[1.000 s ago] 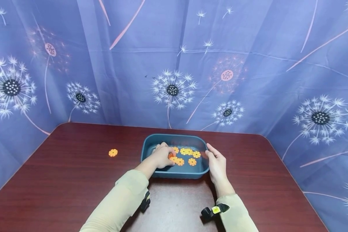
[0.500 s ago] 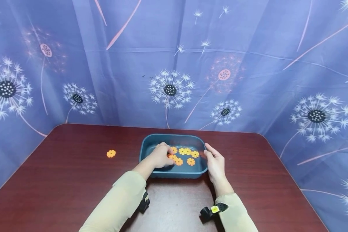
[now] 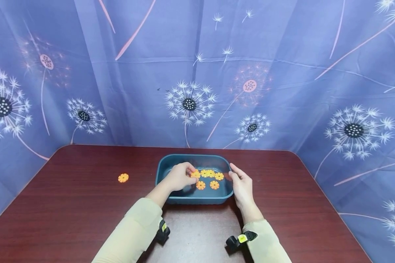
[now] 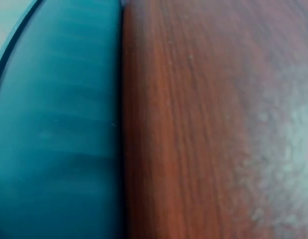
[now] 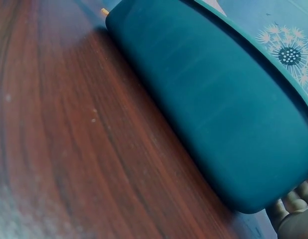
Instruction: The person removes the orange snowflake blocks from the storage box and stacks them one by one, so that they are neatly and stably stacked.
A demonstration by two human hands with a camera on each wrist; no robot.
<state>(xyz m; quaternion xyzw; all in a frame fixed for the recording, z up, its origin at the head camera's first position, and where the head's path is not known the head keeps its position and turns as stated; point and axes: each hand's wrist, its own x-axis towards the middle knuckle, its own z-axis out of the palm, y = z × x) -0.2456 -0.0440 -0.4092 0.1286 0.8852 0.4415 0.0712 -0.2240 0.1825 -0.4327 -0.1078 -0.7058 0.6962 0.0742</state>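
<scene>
A blue-green plastic bin (image 3: 194, 200) sits on the table, with several flat orange and yellow notched discs (image 3: 214, 185) on its floor. My left hand (image 3: 178, 178) reaches over the near left rim, thumb and fingers closed together on an orange notched disc, mostly hidden by the fingers. Beside its fingertips lies another orange disc (image 3: 200, 185). At the bin's right end my right hand (image 3: 243, 186) grips the rim, thumb at the edge and fingers along the outer wall. The right wrist view shows its fingers (image 5: 296, 201) below the bin's end; the left wrist view shows only bin wall and table.
One orange notched disc (image 3: 123, 178) lies alone on the dark red wooden table (image 3: 85, 204), left of the bin. A blue curtain (image 3: 145, 91) with dandelion prints hangs behind the table and along its sides.
My left hand has lifted slightly and drawn together; one of the two overlapping discs near its thumb has left its place. My right hand stays at the bin's end. The head view has shifted a little.
</scene>
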